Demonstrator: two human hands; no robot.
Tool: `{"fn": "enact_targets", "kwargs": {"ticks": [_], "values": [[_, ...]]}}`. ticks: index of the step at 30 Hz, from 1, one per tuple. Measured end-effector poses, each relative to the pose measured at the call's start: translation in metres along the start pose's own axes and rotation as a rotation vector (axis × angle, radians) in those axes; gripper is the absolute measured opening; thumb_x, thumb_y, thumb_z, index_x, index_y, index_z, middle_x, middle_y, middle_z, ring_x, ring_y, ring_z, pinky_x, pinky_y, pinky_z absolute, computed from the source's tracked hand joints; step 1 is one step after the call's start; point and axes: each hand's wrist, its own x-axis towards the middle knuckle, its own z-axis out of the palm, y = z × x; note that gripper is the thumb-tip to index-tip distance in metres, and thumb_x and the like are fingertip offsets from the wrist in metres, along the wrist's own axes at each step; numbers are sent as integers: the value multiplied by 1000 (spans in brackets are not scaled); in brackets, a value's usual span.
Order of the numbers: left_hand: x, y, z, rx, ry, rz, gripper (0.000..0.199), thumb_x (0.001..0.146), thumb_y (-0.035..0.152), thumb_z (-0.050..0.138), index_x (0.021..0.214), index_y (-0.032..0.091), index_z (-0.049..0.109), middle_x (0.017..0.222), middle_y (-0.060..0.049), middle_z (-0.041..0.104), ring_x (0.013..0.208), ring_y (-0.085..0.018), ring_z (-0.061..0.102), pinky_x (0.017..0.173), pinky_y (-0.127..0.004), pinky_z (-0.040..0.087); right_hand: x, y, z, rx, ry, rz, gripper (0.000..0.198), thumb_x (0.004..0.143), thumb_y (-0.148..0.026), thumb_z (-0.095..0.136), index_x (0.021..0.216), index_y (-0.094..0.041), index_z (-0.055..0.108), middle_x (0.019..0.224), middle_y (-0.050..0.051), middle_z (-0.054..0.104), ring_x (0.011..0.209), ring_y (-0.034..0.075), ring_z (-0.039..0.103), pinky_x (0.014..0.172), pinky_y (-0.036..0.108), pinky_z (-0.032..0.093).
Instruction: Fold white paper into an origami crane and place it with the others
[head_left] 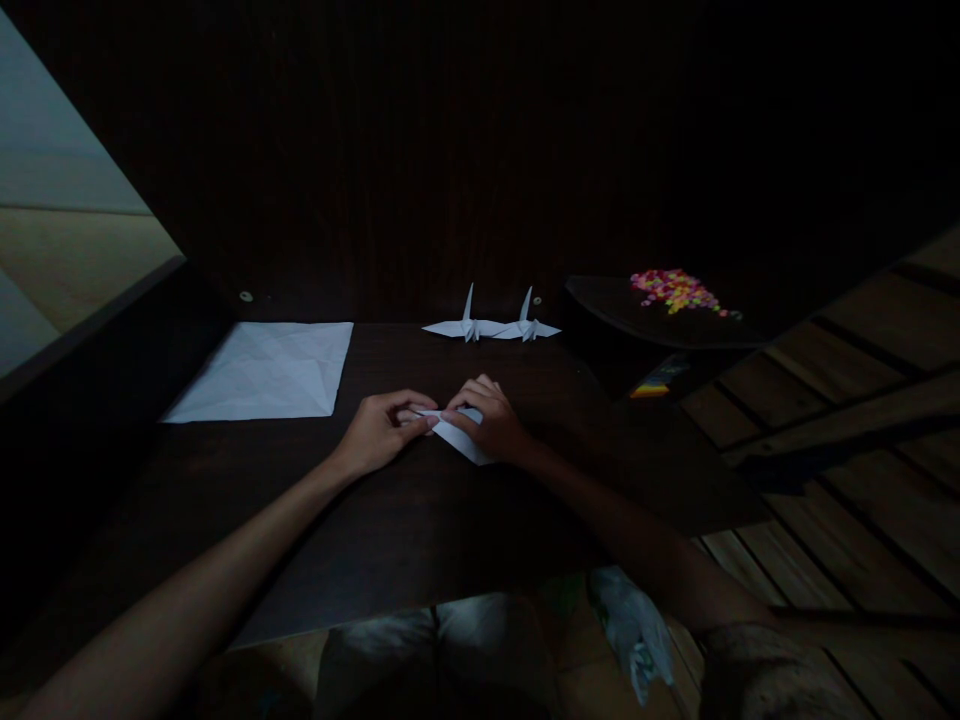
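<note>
A small folded piece of white paper [466,441] is held between my two hands over the dark desk. My left hand [381,430] pinches its left corner between thumb and fingers. Across the paper's upper right side lies my right hand [491,415], its thumb and fingers closed on it and hiding part of the folds. Behind my hands stand two white origami cranes, a left crane [469,329] and a right crane [527,328], side by side with their wings meeting or overlapping.
Creased white paper [274,370] lies flat at the desk's left. A dark raised corner shelf [600,300] at right bears a heap of small colourful pieces [679,290]. The dark back panel [420,150] rises behind. Below right hangs a plastic bag [634,625] near wooden slats [847,520].
</note>
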Motion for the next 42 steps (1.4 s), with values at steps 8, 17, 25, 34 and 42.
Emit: {"fn": "enact_targets", "kwargs": {"ticks": [8,17,25,34,42], "values": [[0,0,0,-45,-28,2,28,73,32,69,93,14,66,78,-4,72,71,-18,69,71,-30,56,1,1,0,29,-61,39,14,87,-23,58,73,-19,56,75,0,60,79,17,50,76,33,30],[-1,1,2,-44,-18,12,31,75,31,67,100,14,64,77,-4,71,72,-18,68,71,-30,54,1,-2,-2,31,-106,14,11,88,-23,54,78,-19,55,79,1,60,82,17,49,78,33,30],[-1,3,3,-28,-40,11,31,77,34,65,101,14,63,74,-3,70,72,-18,68,72,-32,54,1,-1,-2,53,-112,-24,11,88,-26,58,79,-20,58,76,-1,61,78,16,51,77,33,30],[2,-5,0,30,-102,4,25,79,35,61,93,14,65,77,-4,70,70,-17,66,66,-28,52,0,-2,-2,39,-136,-3,10,88,-23,58,79,-18,59,75,-1,61,77,15,51,76,32,30],[3,-6,-5,565,-126,321,14,80,21,56,83,19,69,90,-5,67,87,-19,60,85,-36,44,-5,4,3,-125,-178,-111,10,86,-28,60,85,-19,63,87,2,63,87,18,49,79,35,27]]}}
